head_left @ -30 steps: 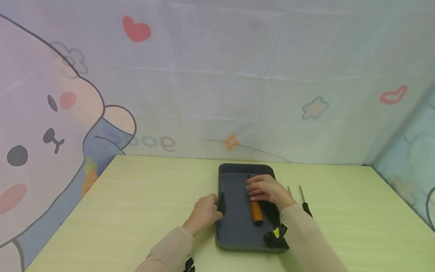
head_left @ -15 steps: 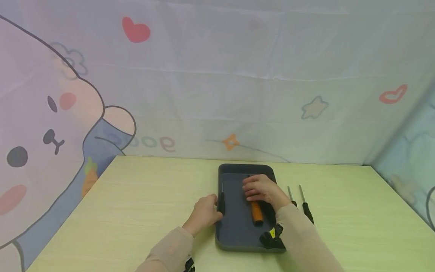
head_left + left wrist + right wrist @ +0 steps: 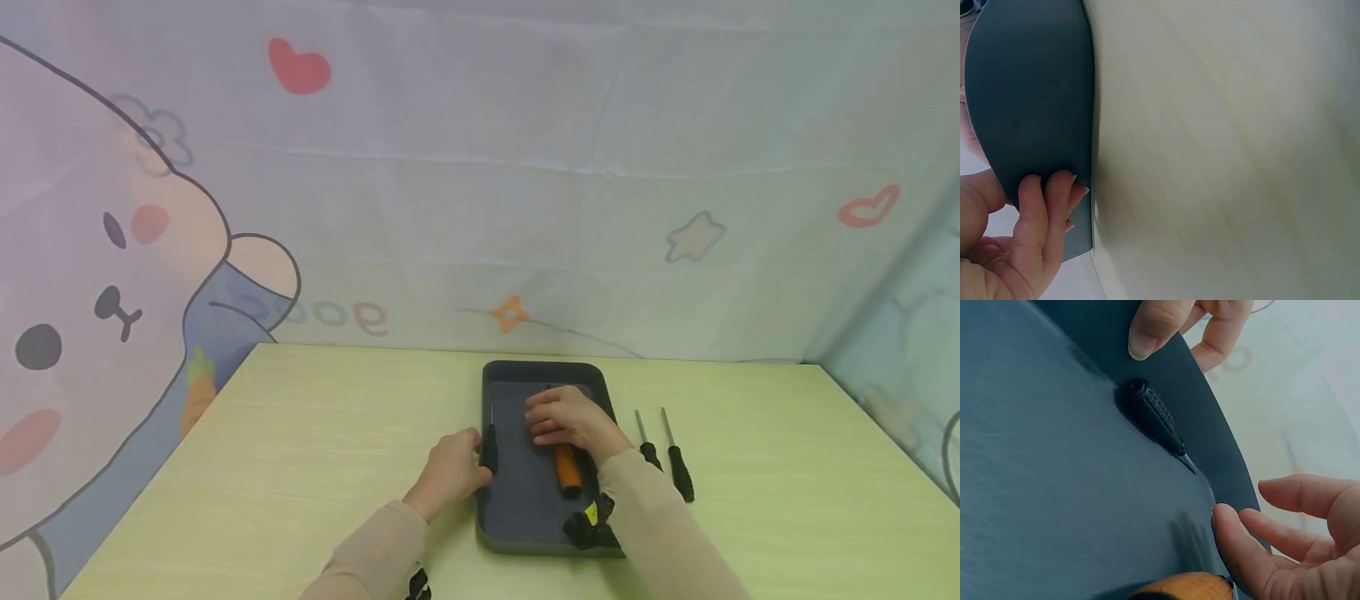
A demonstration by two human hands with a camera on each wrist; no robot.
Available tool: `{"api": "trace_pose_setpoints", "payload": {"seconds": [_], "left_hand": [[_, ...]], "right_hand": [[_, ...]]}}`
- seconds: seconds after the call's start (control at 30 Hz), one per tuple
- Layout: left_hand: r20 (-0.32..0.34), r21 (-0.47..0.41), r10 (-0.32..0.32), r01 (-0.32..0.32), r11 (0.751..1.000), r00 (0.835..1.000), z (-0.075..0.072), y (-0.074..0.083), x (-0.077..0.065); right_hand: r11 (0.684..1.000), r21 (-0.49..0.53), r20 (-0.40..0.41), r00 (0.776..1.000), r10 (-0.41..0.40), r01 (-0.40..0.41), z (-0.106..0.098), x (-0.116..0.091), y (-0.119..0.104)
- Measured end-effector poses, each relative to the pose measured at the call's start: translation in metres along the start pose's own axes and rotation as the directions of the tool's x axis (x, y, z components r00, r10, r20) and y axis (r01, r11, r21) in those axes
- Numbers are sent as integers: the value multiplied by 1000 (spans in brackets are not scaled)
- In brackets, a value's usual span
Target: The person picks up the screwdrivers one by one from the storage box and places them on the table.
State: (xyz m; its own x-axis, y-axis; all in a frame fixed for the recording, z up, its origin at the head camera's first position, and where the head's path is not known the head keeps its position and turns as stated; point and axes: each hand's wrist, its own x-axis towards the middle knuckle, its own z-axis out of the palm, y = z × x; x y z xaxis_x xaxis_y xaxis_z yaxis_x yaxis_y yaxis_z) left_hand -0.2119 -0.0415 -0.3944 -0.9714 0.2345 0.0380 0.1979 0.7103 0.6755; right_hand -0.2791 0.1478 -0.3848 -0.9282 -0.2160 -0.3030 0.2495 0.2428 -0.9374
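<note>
My left hand (image 3: pixel 447 471) grips the left wall of the dark grey tray (image 3: pixel 525 521); in the left wrist view its fingers (image 3: pixel 1034 209) press the wall's outside. Inside the tray, along that wall, lies a small black-handled screwdriver (image 3: pixel 489 450), also plain in the right wrist view (image 3: pixel 1152 415). Over the tray hovers my right hand (image 3: pixel 572 419), fingers loosely bent and holding nothing. Below it lies a tool with an orange handle (image 3: pixel 567 473), seen partly in the right wrist view (image 3: pixel 1188 587); its front part is mostly hidden by the hand.
Two black-handled screwdrivers lie on the table to the tray's right, one partly behind the right sleeve (image 3: pixel 649 454), the other beside it (image 3: pixel 681 475). A black wrist device (image 3: pixel 581 529) hangs over the tray's near right corner. A printed cloth (image 3: pixel 450 208) stands behind the table.
My right hand has shifted slightly left over the tray, uncovering more of the two screwdrivers on the right. The left hand and the tray have stayed put.
</note>
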Motion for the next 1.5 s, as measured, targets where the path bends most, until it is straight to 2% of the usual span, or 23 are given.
{"api": "trace_pose_setpoints", "payload": {"seconds": [0.3,0.57,0.97,1.5], "left_hand": [[-15,13,13,-12,1000,1000,-1,-1,-1],[2,17,8,-8,1000,1000,0,0,1],[-1,21,-6,6,1000,1000,0,0,1],[5,21,2,-2,1000,1000,0,-1,1]], "right_hand": [[999,8,-5,999,32,-32,8,4,-1],[999,5,-14,999,52,-52,13,9,1],[998,-28,-27,998,54,-54,20,12,-1],[996,-17,3,996,89,-89,35,19,-2]]}}
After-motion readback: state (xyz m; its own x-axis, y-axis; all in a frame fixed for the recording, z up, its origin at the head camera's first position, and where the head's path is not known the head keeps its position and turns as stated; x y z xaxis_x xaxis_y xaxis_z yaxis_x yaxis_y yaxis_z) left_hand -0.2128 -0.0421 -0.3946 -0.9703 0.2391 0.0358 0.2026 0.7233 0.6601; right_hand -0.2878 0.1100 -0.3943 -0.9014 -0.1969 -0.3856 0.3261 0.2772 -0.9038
